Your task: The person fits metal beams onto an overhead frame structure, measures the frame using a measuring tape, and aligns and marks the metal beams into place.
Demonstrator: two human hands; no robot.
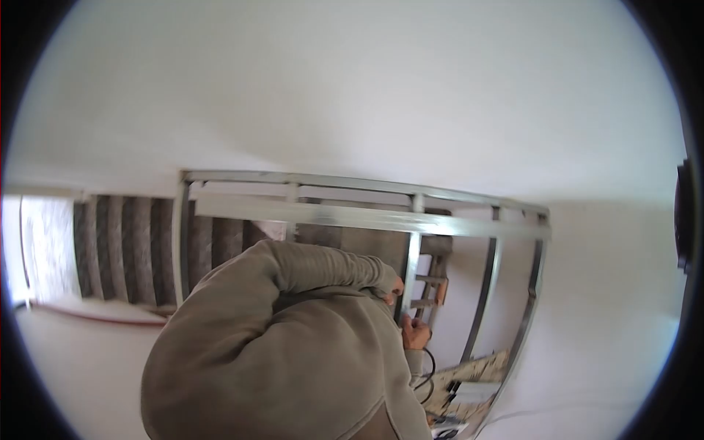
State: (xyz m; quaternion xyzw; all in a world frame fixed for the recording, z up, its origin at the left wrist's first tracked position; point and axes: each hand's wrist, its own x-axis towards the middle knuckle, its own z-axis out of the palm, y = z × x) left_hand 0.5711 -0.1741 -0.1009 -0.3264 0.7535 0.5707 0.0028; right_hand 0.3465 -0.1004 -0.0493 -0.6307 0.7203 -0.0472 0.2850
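My left hand [396, 290] shows only in part past the cuff of a brown-grey sleeve, close against a bare metal upright [412, 264] of a welded-looking frame. Its fingers are mostly hidden. Just below and to the right, my right hand [416, 334] is closed beside the lower visible part of that upright. What it grips, if anything, is too small and covered to make out. A black cable [431, 361] curves next to my right wrist. A wide metal bar [345, 215] crosses the frame above both hands.
Dark patterned stairs [132, 249] descend behind the frame at left. A wooden ladder-like piece [433, 282] stands beyond the upright. A patterned board [473, 369] with several items lies at lower right. The frame's outer rail [352, 183] runs along the white wall.
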